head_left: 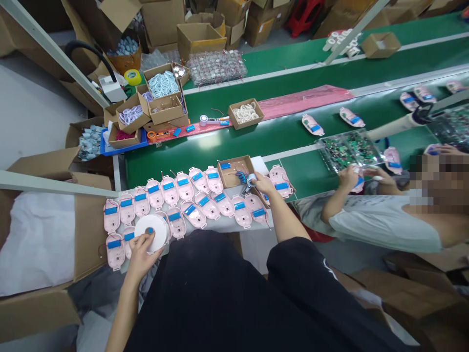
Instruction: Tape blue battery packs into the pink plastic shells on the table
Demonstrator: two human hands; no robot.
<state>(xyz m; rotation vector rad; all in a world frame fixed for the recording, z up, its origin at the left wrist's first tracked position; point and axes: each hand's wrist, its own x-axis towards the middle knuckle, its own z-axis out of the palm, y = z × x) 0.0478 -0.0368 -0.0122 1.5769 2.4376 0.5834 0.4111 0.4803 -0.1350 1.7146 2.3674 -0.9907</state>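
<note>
Left hand [142, 249] half-spread, gripping white roll [158, 232]; right hand [263, 185] curled round grey item [251, 180]. Pink shells [171, 197] between hands: blue packs [168, 186] in place; loose pack [225, 166] unplaced, box [237, 165] beside right hand.

Black short-sleeved shirt [205, 293]; white mark [330, 270] on right sleeve [293, 261].

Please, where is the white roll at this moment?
The white roll is left of centre in the head view, in the left hand, partly covering some pink shells.
</note>
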